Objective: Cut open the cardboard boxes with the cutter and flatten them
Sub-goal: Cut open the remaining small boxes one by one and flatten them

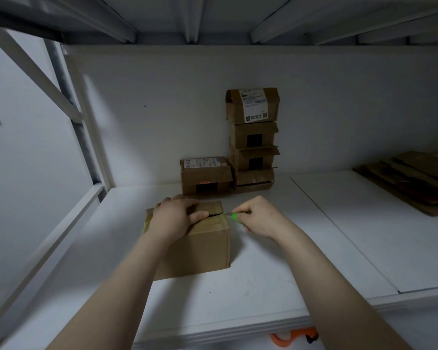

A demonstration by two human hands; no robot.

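The left hand (173, 218) lies flat, fingers relaxed, on top of the cardboard box (200, 251) at the centre of the frame, while the right hand (259, 218) grips the green cutter (234, 216), its blade at the right end of the slit top seam. The box stands on the white worktop (276, 274). Behind it, a single box (205, 176) and a stack of boxes (253, 142) stand against the wall, with flattened cardboard (410, 180) at the right edge.

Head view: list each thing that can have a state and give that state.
Brown cardboard box in front: upright, top seam partly slit.
Green-handled cutter: blade out, at the box's top edge.
Left hand: presses on the box top.
Right hand: grips the cutter.
Stack of four brown boxes: unflattened, against the wall.
Labelled brown box beside it: unflattened.
Pile of brown cardboard sheets: flattened, at right.
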